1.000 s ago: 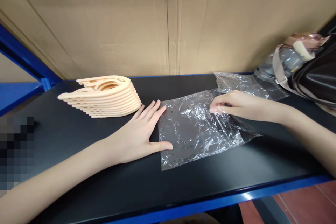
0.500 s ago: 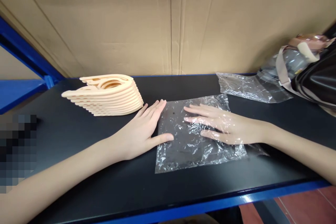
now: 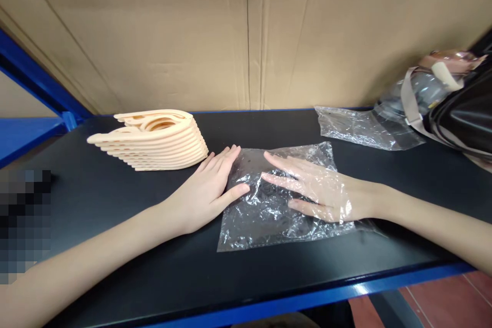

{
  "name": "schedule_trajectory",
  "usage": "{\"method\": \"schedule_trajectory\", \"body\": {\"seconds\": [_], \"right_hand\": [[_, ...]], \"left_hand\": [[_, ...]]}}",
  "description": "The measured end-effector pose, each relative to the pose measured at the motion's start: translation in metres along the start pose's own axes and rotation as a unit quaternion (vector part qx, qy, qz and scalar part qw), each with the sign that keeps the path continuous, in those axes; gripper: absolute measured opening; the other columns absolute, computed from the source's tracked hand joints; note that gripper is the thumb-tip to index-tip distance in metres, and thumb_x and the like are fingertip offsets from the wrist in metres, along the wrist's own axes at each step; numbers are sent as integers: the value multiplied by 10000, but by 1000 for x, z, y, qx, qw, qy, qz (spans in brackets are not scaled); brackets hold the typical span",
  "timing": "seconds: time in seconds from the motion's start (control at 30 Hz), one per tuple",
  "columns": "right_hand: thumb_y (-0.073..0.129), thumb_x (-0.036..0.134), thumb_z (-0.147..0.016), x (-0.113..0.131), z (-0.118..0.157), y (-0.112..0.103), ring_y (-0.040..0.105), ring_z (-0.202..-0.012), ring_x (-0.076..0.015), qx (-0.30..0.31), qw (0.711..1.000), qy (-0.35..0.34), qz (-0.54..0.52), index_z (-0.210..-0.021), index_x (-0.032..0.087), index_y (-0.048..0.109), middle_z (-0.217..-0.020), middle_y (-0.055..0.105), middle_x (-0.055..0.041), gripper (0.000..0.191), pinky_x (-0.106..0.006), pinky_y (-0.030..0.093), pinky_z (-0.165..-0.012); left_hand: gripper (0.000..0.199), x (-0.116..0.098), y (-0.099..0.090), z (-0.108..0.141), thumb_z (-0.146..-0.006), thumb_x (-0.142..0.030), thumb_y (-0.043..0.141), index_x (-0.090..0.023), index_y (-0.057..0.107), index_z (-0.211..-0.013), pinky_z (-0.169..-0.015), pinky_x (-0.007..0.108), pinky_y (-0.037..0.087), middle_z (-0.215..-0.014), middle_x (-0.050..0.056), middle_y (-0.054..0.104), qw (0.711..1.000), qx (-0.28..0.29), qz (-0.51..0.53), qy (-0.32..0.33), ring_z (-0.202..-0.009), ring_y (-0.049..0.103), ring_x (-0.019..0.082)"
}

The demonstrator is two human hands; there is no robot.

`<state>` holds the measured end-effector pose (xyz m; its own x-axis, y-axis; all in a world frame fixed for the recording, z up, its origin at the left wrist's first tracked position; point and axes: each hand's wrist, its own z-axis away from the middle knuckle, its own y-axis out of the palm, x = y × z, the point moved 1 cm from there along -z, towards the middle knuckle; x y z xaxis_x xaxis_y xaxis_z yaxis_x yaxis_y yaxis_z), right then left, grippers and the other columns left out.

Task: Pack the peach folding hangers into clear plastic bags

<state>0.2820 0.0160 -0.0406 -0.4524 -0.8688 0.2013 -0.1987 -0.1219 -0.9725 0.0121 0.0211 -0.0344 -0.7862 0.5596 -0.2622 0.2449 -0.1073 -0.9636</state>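
Observation:
A clear plastic bag (image 3: 261,220) lies flat on the black tabletop. My right hand (image 3: 313,184) is inside it, fingers spread and stretched toward the left, showing through the film. On the bag's left edge rests my left hand (image 3: 209,187), flat, with the thumb out over the film and the other fingers pointing away from me. Just beyond my left fingertips stands a stack of cream-coloured hangers (image 3: 169,148), several lying one on another. Neither hand is closed on anything.
Another clear plastic bag (image 3: 353,128) lies at the back right, beside a clear bottle (image 3: 426,92) with a strap and a black bag (image 3: 467,113). A cardboard wall (image 3: 192,36) closes off the back. The black table (image 3: 184,277) has a blue front edge.
My right hand has slid a little further left inside the bag, its fingers spreading wider. The bag's lower left corner has shifted left. My left hand stays on its edge.

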Motion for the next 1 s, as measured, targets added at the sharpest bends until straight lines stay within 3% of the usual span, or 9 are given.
{"method": "schedule_trajectory", "body": {"seconds": [0.17,0.47,0.63,0.8,0.9,1.0], "right_hand": [[370,410,-1020,0,-1,0,-28,-1506,-280,41,999,36,-1,-1546,272,256,-1652,62,-44,556,-560,67,-1212],[364,321,-1014,2,-1,-1,-97,-1497,-308,25,1000,5,-17,-1563,249,179,-1614,-230,-63,583,-596,81,-1183],[359,310,-1015,2,0,-1,-74,-1499,-312,23,1000,2,-11,-1561,240,191,-1629,-175,-80,576,-601,92,-1180],[352,349,-1022,2,-1,-2,-49,-1500,-301,33,999,6,-10,-1561,263,188,-1640,-105,-71,570,-594,65,-1186],[346,383,-1022,2,-2,-2,-54,-1500,-290,35,999,20,-7,-1561,278,179,-1639,-110,-56,574,-576,63,-1194],[349,443,-1017,1,-2,-2,-48,-1501,-292,37,998,48,-9,-1559,282,191,-1640,-105,-55,588,-561,82,-1200]], "left_hand": [[854,2,2,0,-954,-652,188,-23,201,-1532,-1196,558,190,-1596,203,228,1000,-2,11,-7,-1478,218,337],[845,2,2,-1,-949,-662,218,-52,205,-1534,-1198,537,216,-1599,180,256,996,-38,80,-30,-1468,266,316],[691,4,2,0,-983,-594,270,-170,230,-1528,-1187,499,260,-1562,111,369,985,-70,151,-38,-1437,331,269],[515,4,1,-3,-977,-496,406,-223,390,-1413,-1009,422,443,-1141,48,646,980,-112,161,-45,-1079,597,226],[407,5,1,-5,-977,-435,414,-234,459,-1328,-835,356,487,-940,6,622,979,-110,163,-51,-848,601,189],[349,5,0,-5,-973,-395,413,-237,484,-1276,-744,318,470,-865,-14,593,979,-99,170,-61,-754,571,169]]}}
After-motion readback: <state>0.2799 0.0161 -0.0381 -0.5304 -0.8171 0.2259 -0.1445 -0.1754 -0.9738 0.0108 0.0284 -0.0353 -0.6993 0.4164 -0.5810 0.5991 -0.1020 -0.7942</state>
